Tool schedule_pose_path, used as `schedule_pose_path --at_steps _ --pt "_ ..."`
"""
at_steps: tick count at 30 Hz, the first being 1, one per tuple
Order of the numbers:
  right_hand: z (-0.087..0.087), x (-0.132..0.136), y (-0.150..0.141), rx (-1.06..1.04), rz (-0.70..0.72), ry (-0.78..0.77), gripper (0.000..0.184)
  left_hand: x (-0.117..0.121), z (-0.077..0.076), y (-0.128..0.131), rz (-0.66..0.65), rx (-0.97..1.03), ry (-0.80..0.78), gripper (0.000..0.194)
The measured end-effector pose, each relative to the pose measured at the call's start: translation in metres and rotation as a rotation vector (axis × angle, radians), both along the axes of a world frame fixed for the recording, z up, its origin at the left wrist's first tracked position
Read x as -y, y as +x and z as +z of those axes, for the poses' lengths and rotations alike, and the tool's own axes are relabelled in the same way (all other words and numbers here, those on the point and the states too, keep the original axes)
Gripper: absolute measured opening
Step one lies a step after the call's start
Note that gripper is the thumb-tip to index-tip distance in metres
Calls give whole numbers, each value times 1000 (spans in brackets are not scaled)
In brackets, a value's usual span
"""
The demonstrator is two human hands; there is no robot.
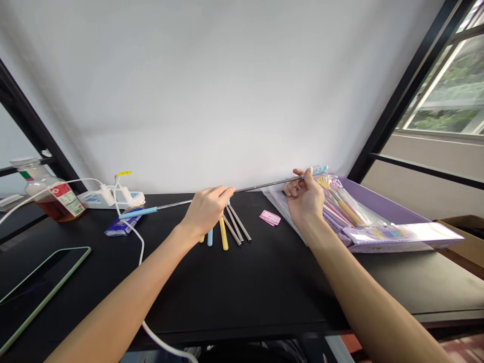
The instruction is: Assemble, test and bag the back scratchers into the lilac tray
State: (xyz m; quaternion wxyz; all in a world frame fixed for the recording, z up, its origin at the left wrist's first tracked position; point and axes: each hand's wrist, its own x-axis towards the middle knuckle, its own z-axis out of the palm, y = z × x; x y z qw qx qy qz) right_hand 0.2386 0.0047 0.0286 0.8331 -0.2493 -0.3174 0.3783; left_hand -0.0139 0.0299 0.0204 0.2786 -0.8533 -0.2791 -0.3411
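An extended telescopic back scratcher (264, 185) stretches across my view, with a light blue handle at its left end and a light blue head at its right. My left hand (207, 207) is closed around the middle of its metal rod. Near the head, my right hand (307, 196) pinches the rod between thumb and fingers. Behind and below my left hand lie several more pieces with yellow handles (224, 234), a blue handle (210, 237) and bare metal tubes (239, 222); my hand hides their upper parts.
At right, a purple box (381, 201) holds bagged back scratchers, with clear plastic bags (282, 206) beside it. Small pink cards (269, 218) lie mid-table. To the left are a power strip (128, 197), white cable (142, 252), blue packet (123, 224), glass bottle (53, 194) and green-edged tablet (38, 287).
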Motion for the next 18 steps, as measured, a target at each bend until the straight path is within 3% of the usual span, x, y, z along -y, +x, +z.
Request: schedule_pose_path --at_steps 7,13,16,18 --pt "5 1 9 29 -46 7 35 3 1 3 78 15 -116 23" --pt "9 -1 58 -232 -260 -62 40 -3 0 -10 90 41 -185 19" --pt "10 0 68 -254 -281 -51 41 -5 0 -8 105 38 -143 21" --pt "10 1 60 -220 -234 -59 38 -5 -1 -1 114 58 -84 21"
